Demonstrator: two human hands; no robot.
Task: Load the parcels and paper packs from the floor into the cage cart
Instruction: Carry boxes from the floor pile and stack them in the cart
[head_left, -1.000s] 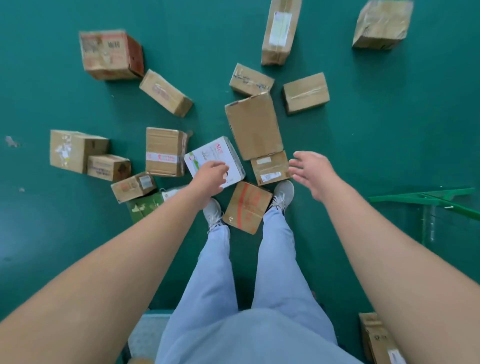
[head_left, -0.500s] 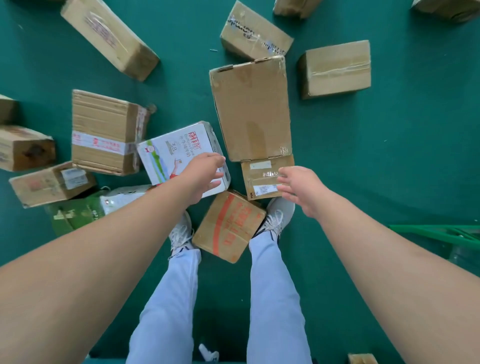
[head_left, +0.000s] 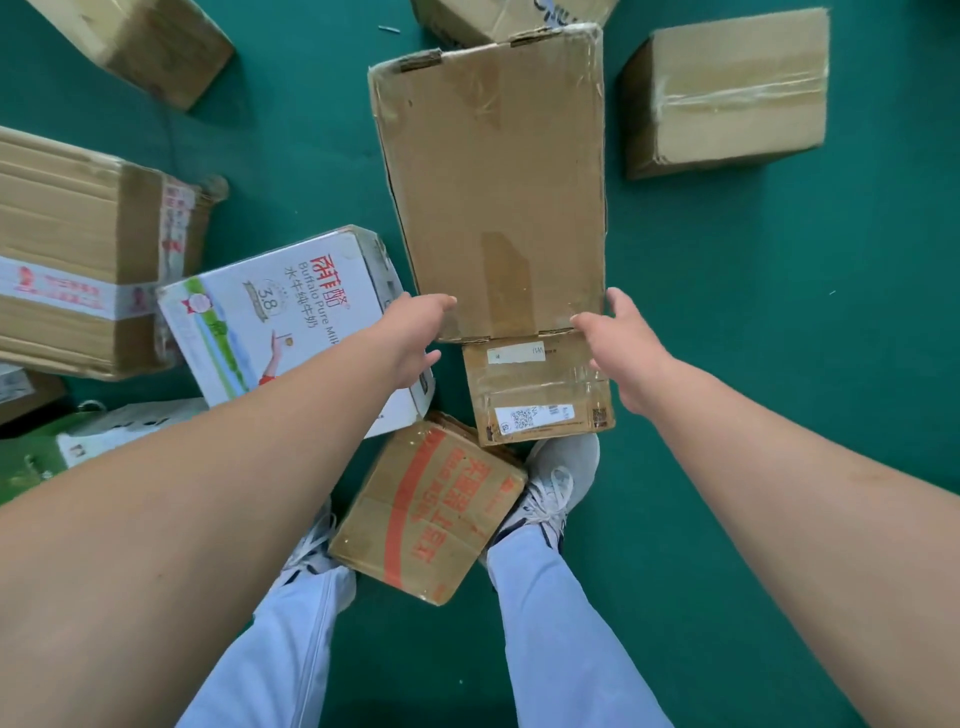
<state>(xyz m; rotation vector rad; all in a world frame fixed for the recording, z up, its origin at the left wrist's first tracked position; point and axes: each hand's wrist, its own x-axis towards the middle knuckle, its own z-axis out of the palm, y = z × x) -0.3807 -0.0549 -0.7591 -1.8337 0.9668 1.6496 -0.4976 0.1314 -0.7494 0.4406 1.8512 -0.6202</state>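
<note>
A tall plain brown box (head_left: 493, 182) lies on the green floor straight ahead of me. My left hand (head_left: 415, 338) reaches its near left corner, thumb at the top edge, fingers loosely spread. At the near right corner my right hand (head_left: 618, 353) touches the edge with relaxed fingers. Neither hand holds anything. Just below the big box sits a small labelled parcel (head_left: 537, 389), against my right shoe. A white milk carton box (head_left: 280, 322) lies under my left forearm. The cage cart is out of view.
A brown box with orange print (head_left: 426, 509) lies between my feet. A taped brown box (head_left: 78, 249) sits at the left, another (head_left: 727, 93) at the upper right, and more boxes (head_left: 140, 41) along the top edge. Green floor (head_left: 779, 338) shows at the right.
I have bent lower, so the boxes look larger. Both hands moved forward from the milk box and the small parcel to the near corners of the tall brown box.
</note>
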